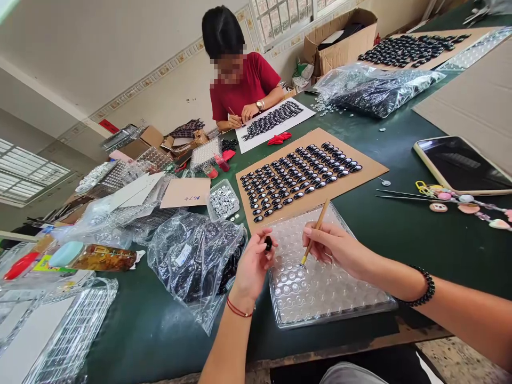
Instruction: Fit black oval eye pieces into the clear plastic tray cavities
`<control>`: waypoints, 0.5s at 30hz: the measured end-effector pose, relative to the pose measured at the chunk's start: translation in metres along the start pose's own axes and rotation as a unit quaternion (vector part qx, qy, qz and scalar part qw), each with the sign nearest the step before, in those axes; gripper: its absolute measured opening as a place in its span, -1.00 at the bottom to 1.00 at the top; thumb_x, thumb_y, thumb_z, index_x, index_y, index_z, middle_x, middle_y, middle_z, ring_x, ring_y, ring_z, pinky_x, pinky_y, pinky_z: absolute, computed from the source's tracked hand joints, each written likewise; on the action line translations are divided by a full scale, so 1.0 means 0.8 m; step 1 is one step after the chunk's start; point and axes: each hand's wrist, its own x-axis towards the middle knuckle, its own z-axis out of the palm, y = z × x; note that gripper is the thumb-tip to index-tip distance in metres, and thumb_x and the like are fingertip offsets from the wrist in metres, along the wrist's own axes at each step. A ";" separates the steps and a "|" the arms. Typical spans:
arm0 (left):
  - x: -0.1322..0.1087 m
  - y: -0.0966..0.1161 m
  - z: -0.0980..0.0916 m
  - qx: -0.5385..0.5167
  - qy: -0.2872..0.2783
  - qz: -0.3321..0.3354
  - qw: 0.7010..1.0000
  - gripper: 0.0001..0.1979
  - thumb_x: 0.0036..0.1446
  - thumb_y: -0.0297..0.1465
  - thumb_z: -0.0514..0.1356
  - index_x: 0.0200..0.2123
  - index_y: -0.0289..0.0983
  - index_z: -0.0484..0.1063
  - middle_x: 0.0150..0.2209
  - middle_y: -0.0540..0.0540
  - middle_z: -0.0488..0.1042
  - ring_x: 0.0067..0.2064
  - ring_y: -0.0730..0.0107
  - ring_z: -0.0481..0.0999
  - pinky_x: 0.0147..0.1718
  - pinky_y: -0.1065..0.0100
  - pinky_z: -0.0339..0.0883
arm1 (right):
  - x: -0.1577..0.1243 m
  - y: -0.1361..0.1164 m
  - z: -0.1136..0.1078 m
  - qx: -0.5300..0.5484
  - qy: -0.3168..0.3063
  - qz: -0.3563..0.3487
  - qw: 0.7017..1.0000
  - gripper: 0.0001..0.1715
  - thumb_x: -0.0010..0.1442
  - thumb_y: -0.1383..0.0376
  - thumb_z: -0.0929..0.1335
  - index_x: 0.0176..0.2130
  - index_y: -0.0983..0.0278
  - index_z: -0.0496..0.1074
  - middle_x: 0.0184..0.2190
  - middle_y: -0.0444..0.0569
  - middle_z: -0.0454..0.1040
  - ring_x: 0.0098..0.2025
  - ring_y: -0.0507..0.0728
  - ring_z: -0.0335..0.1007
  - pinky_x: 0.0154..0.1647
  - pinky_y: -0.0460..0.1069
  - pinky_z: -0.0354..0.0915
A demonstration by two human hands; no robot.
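Observation:
Between the fingertips of my left hand (256,261) is a small shiny black piece (268,243), held above the left edge of a clear plastic tray (336,298). My right hand (330,242) grips a thin wooden paintbrush (320,218), its tip down on the tray near a row of small whitish discs (290,282) in round hollows. Behind the tray lies a brown cardboard sheet (372,169) with rows of black oval pieces (296,173), each with a pale disc on it. A small plastic box of pale discs (223,200) stands left of the sheet.
Left of the tray lies a clear bag of black pieces (196,261). A phone (464,162), tweezers (416,198) and a beaded charm string (468,205) lie right. A co-worker (244,80) in red works across the table. A jar (96,257) lies on its side at left.

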 end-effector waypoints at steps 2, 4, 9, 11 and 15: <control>-0.003 -0.006 0.004 0.036 -0.009 -0.020 0.999 -0.80 0.02 -0.48 0.14 -0.22 -0.27 0.38 -0.41 0.00 0.34 -0.51 0.64 0.24 -0.57 0.58 0.09 | 0.000 0.000 0.000 0.005 0.010 -0.003 1.000 -0.67 0.12 0.11 0.28 -0.50 0.31 0.30 -0.72 -0.20 0.23 -0.70 -0.10 0.07 -0.72 -0.17 -0.06; -0.004 -0.010 0.007 0.066 -0.021 -0.035 0.997 -0.77 0.03 -0.46 0.17 -0.18 -0.27 0.40 -0.41 0.01 0.36 -0.51 0.66 0.24 -0.53 0.58 0.13 | 0.000 -0.001 0.000 0.010 0.016 -0.003 1.000 -0.67 0.12 0.11 0.28 -0.50 0.31 0.30 -0.72 -0.19 0.23 -0.70 -0.10 0.08 -0.72 -0.17 -0.06; -0.005 -0.013 0.009 0.092 -0.041 -0.049 0.994 -0.70 0.02 -0.35 0.21 -0.13 -0.29 0.39 -0.40 -0.04 0.45 -0.58 0.64 0.29 -0.59 0.54 0.17 | -0.001 -0.001 -0.001 0.034 0.022 0.002 0.999 -0.68 0.11 0.12 0.29 -0.50 0.31 0.31 -0.72 -0.20 0.22 -0.69 -0.10 0.09 -0.71 -0.17 -0.06; -0.005 -0.013 0.010 0.107 -0.037 -0.054 0.992 -0.73 0.03 -0.28 0.20 -0.21 -0.29 0.36 -0.46 -0.04 0.46 -0.63 0.61 0.31 -0.66 0.54 0.14 | -0.001 -0.001 -0.001 0.041 0.020 0.006 0.999 -0.67 0.11 0.12 0.30 -0.50 0.32 0.31 -0.71 -0.20 0.22 -0.69 -0.10 0.08 -0.71 -0.17 -0.06; -0.005 -0.014 0.011 0.129 -0.024 -0.057 0.990 -0.78 0.06 -0.23 0.16 -0.35 -0.25 0.25 -0.62 0.05 0.40 -0.70 0.60 0.27 -0.75 0.58 0.04 | -0.002 -0.004 -0.001 0.046 0.024 0.008 0.999 -0.67 0.10 0.11 0.30 -0.51 0.32 0.30 -0.71 -0.20 0.23 -0.69 -0.10 0.09 -0.70 -0.17 -0.05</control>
